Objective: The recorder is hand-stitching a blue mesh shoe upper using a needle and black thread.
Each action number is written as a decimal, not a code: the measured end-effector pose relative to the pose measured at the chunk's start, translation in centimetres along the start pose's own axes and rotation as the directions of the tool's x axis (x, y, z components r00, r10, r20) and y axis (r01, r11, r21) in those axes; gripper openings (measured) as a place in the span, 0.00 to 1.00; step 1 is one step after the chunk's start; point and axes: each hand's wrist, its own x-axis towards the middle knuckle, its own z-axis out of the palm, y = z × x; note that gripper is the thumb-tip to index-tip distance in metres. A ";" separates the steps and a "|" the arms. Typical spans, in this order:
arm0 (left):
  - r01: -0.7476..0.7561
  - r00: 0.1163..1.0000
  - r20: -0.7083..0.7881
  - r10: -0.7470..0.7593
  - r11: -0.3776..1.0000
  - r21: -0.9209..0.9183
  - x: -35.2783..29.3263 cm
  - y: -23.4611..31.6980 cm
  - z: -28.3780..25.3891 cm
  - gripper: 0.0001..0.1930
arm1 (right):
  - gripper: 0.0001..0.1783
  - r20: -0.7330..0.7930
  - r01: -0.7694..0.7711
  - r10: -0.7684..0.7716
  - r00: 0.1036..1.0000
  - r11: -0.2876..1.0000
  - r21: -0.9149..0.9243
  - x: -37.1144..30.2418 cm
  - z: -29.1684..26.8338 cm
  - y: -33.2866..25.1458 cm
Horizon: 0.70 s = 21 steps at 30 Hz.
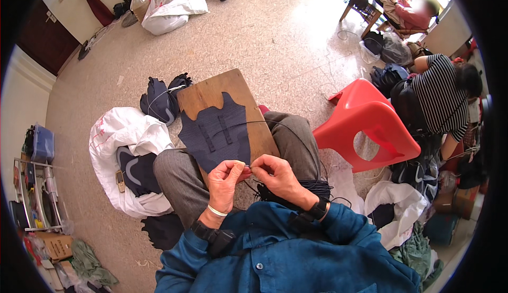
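My left hand (225,184) and my right hand (283,179) meet in front of my chest, fingertips pinched together. Between them is what looks like the end of a thin black cord (288,124); the tip is too small to see well. Just beyond my fingers, a dark navy ribbed fabric piece (217,134), shaped like a shoe upper with two narrow slotted strips, lies flat on a wooden board (255,129). The cord arcs from the fabric over my right knee. A loose coil of black cord (315,188) rests on my lap beside my right wrist.
Left of my knee lies a white sack (106,150) with dark pieces and a phone (120,181) on it. A tied dark bundle (159,101) sits past the board. At right stand a red plastic stool (365,118) and a bending person (434,92) in stripes.
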 end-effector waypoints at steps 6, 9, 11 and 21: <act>0.026 0.999 0.034 -0.023 0.995 -0.099 -0.2 0.1 0.1 0.07 | 0.04 0.072 -0.081 0.076 0.994 0.995 0.061 0.0 0.0 0.2; 0.014 0.997 0.073 -0.009 0.998 -0.068 -0.3 0.0 0.3 0.07 | 0.04 0.049 -0.084 0.078 0.996 0.985 0.149 0.0 0.0 0.5; 0.009 0.996 0.093 -0.003 0.998 -0.061 -0.2 0.0 0.3 0.08 | 0.04 0.014 -0.036 0.035 0.999 0.990 0.139 -0.1 0.0 0.5; 0.014 0.998 0.068 -0.013 1.000 -0.018 -0.3 -0.5 -0.1 0.08 | 0.04 0.034 -0.039 0.038 0.999 0.998 0.043 -0.2 0.0 0.6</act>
